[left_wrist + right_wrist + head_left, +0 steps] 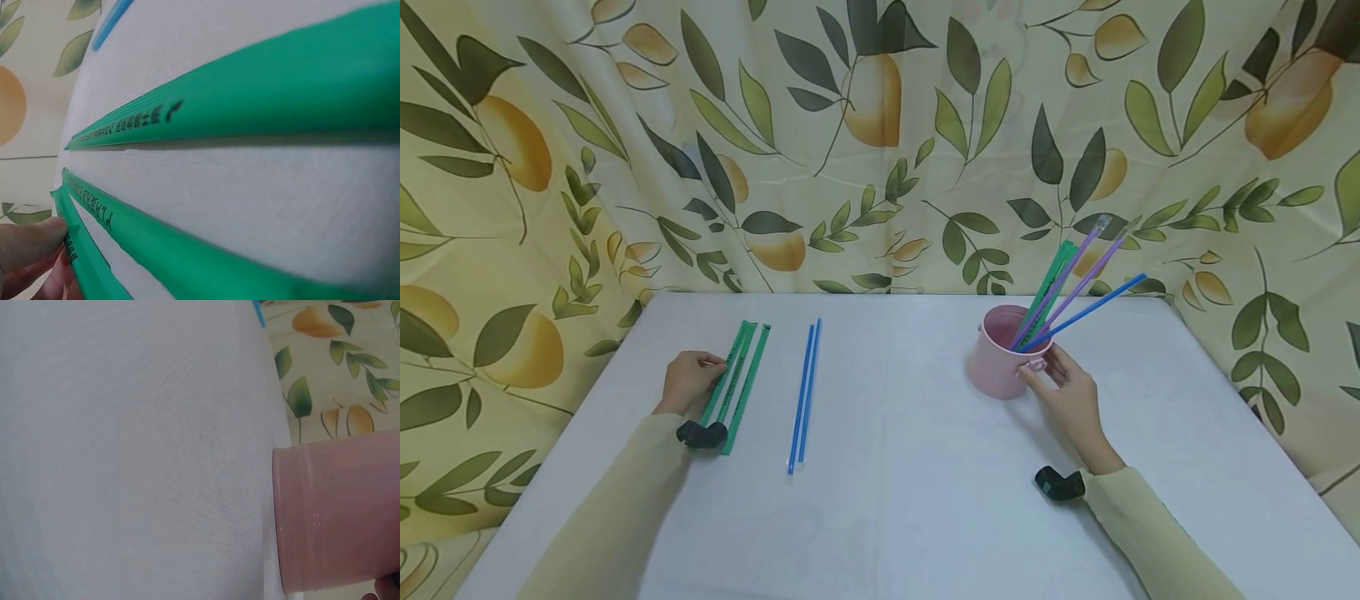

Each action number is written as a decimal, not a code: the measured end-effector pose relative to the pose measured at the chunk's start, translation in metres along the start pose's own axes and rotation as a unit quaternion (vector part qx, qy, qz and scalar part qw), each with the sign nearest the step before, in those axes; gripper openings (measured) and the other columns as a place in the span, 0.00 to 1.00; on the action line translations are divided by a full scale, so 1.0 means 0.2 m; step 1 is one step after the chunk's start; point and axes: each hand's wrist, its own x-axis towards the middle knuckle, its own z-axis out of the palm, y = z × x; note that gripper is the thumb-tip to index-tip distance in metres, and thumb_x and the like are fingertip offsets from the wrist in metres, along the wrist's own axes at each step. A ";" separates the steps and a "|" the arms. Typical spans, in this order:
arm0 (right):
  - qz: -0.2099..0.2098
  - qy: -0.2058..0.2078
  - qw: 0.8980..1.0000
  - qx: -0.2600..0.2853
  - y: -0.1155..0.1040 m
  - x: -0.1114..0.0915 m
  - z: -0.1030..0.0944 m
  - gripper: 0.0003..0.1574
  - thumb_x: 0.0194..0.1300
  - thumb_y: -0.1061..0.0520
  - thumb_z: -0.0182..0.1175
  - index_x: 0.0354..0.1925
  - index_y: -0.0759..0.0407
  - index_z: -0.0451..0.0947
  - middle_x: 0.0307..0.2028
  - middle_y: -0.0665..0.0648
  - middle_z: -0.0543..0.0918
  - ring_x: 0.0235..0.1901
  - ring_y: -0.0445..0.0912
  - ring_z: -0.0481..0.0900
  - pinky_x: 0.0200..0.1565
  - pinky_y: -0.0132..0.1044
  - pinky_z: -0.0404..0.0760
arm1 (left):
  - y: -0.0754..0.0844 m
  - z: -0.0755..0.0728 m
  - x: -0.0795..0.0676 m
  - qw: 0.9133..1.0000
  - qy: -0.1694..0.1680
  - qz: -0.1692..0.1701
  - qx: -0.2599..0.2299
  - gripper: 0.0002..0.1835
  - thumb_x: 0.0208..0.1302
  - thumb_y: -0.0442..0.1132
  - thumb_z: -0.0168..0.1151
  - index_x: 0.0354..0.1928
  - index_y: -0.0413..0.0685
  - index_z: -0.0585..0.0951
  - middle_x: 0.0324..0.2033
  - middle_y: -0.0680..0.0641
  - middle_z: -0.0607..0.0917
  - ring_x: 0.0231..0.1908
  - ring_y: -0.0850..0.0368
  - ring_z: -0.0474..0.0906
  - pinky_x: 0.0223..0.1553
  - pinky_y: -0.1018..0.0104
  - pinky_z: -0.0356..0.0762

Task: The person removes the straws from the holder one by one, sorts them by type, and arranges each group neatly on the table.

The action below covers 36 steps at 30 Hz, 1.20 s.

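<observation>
My left hand [688, 379] pinches the leftmost of three green paper-wrapped straws [94, 269] between thumb and fingers, near its far end. The other two wrapped straws [747, 388] lie beside it on the white table, with dark print along them. On the right, a small pink bucket [992, 371] stands upright, and my right hand [1071, 404] grips its right side by the small lug below the rim. Out of the bucket lean a green wrapped straw [1052, 279], two purple straws [1078, 260] and a blue straw [1105, 297]. Their lower ends are hidden inside.
Two blue straws [809, 400] lie side by side on the table between the green straws and the bucket. Behind the table [895, 517] hangs a curtain [865, 192] printed with leaves and fruit. A dark wrist camera sits at each sleeve.
</observation>
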 end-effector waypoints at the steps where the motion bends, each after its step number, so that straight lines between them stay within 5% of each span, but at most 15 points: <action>1: -0.001 0.000 1.000 0.001 0.00 0.00 0.00 0.47 0.61 0.49 0.63 0.69 0.65 0.54 0.66 0.68 0.64 0.63 0.60 0.67 0.59 0.43 0.66 | 0.00 0.00 0.00 1.000 0.000 0.001 0.001 0.14 0.64 0.39 0.58 0.44 0.35 0.82 0.34 0.39 0.85 0.29 0.56 0.80 0.30 0.71 0.69; 10: -0.001 0.002 1.000 0.003 0.00 0.00 0.00 0.46 0.62 0.50 0.63 0.69 0.66 0.55 0.66 0.68 0.64 0.63 0.61 0.67 0.59 0.41 0.66 | 0.00 0.01 0.00 1.000 -0.001 -0.009 -0.003 0.13 0.64 0.39 0.58 0.45 0.37 0.81 0.33 0.41 0.84 0.28 0.57 0.78 0.28 0.72 0.70; 20: -0.002 0.004 1.000 0.004 0.03 0.01 0.00 0.46 0.61 0.50 0.63 0.69 0.66 0.55 0.66 0.68 0.65 0.63 0.61 0.68 0.60 0.46 0.67 | -0.01 0.00 -0.01 1.000 -0.007 0.018 0.004 0.14 0.64 0.40 0.58 0.45 0.36 0.81 0.34 0.39 0.85 0.28 0.57 0.79 0.28 0.71 0.71; 30: 0.006 -0.003 1.000 0.004 0.02 0.01 0.01 0.47 0.62 0.48 0.62 0.70 0.65 0.54 0.67 0.68 0.63 0.64 0.61 0.66 0.61 0.48 0.67 | -0.01 -0.03 0.01 1.000 -0.019 -0.012 0.003 0.19 0.69 0.44 0.50 0.51 0.36 0.78 0.39 0.38 0.83 0.35 0.53 0.78 0.33 0.68 0.72; 36: -0.004 0.002 1.000 0.004 0.02 0.01 0.00 0.46 0.62 0.50 0.63 0.69 0.66 0.55 0.66 0.68 0.64 0.63 0.61 0.68 0.60 0.46 0.67 | 0.02 -0.06 -0.02 0.999 0.025 0.040 0.010 0.18 0.71 0.43 0.47 0.52 0.38 0.78 0.45 0.37 0.81 0.41 0.47 0.77 0.36 0.63 0.74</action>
